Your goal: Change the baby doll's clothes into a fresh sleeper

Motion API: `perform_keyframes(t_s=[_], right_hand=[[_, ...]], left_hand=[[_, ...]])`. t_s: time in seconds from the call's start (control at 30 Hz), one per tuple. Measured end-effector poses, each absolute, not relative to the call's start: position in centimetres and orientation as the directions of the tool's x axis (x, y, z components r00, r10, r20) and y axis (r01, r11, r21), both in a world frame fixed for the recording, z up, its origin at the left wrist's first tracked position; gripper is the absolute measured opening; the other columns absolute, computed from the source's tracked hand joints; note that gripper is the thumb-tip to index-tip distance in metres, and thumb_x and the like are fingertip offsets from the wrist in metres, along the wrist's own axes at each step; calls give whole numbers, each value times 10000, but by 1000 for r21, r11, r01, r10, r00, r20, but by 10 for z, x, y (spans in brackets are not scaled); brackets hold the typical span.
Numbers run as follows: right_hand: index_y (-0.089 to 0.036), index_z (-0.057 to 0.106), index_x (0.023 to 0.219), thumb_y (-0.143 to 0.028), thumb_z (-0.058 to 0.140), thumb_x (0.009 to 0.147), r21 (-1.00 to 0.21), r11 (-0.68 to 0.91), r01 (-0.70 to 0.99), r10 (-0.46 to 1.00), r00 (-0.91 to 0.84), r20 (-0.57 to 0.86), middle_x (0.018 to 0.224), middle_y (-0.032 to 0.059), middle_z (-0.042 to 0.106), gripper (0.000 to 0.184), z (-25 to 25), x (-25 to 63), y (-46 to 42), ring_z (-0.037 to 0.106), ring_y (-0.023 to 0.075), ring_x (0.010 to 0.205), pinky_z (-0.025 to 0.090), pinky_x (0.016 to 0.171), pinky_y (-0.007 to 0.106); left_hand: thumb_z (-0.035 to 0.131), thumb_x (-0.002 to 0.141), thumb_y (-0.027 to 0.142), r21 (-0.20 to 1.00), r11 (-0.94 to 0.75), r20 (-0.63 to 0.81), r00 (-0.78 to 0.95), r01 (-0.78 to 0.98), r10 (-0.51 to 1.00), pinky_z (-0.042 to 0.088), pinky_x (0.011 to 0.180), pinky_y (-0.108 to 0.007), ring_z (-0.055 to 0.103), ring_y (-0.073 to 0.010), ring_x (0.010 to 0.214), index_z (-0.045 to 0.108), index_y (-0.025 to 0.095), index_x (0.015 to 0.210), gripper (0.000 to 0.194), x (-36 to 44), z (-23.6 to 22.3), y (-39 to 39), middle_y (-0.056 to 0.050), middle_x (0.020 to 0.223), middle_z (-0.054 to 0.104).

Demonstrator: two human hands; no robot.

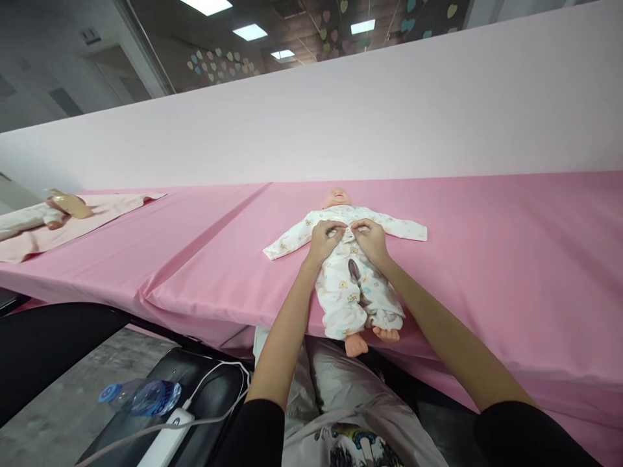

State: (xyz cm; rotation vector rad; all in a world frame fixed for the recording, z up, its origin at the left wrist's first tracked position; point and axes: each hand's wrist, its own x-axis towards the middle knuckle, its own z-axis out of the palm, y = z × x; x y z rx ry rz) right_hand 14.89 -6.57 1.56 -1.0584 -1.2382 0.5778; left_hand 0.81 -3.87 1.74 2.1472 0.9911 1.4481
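A baby doll point(337, 196) lies on its back, its head away from me and its bare feet at the near table edge. It wears a white patterned baby romper point(338, 282) with long sleeves spread out to both sides. My left hand point(325, 240) pinches the romper's front at the chest. Close beside it, my right hand point(370, 240) pinches the other side of the same front. The fingertips nearly meet over the middle. A dark gap shows in the romper between the doll's legs. No doll hands are visible at the sleeve ends.
A pink cloth covers the table point(511, 272), with a white partition point(311, 136) behind it. At far left another doll point(24, 219) and a yellowish bottle point(73, 204) lie on a light mat. A water bottle point(146, 395) and a white power strip point(168, 438) rest on a black chair.
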Motion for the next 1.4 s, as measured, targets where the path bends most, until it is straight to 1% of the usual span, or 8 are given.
perform_keyframes(t_s=[0.33,0.53,0.67,0.9,1.03,1.13,1.23,1.4], right_hand=[[-193,625,788,-337,591,748,-680,513,524,757,97,646,863,43,594,154,16,140,-77,530,162,684,434,659,306],[-192,562,868,-74,447,653,-507,502,701,657,73,751,919,68,562,271,15,136,-83,539,205,811,433,695,312],[-195,549,828,-48,384,641,-400,609,685,489,72,869,854,74,582,289,16,139,-90,549,209,855,443,749,320],[-226,588,762,-170,454,741,-190,778,599,455,-329,827,626,9,597,146,22,135,-110,502,143,516,400,530,281],[-214,596,803,-178,428,765,-403,628,666,447,116,887,776,55,636,176,25,146,-96,569,185,704,459,684,320],[-194,600,935,-238,467,749,-675,439,593,576,391,718,988,83,637,233,13,165,-74,560,231,937,455,816,379],[-194,620,945,-355,545,733,-865,304,399,770,433,470,1029,78,646,276,-8,182,-52,561,245,972,439,874,411],[-209,659,919,-426,558,752,-969,203,139,925,298,237,1095,63,650,292,-29,193,-36,572,253,1033,429,930,423]], left_hand=[[581,773,218,615,-675,635,252,407,730,392,852,-347,503,-196,869,743,255,862,189,5,15,-35,-38,830,540],[548,798,232,518,-685,647,289,512,705,356,883,-375,474,-204,865,742,265,902,223,5,14,-37,-44,835,499],[521,826,263,653,-656,657,148,379,740,395,860,-333,508,-188,878,710,236,977,243,3,9,-33,-47,875,536],[496,789,212,910,-347,401,-265,228,877,412,874,-312,559,-164,864,650,187,883,182,-10,-11,-14,-20,879,637],[502,790,246,928,-303,356,-276,217,893,407,912,-349,571,-192,918,646,182,858,172,-13,-13,-14,-43,927,670],[519,796,301,917,-330,381,-251,223,890,373,972,-380,566,-220,1015,670,185,900,216,-14,-12,-16,-67,1014,673],[520,809,330,915,-349,390,-227,202,892,347,1011,-389,549,-226,1094,678,188,961,261,-15,-14,-16,-80,1101,658],[516,829,334,920,-363,385,-177,145,906,305,1061,-380,500,-215,1194,654,176,1063,315,-16,-18,-14,-97,1222,607]])
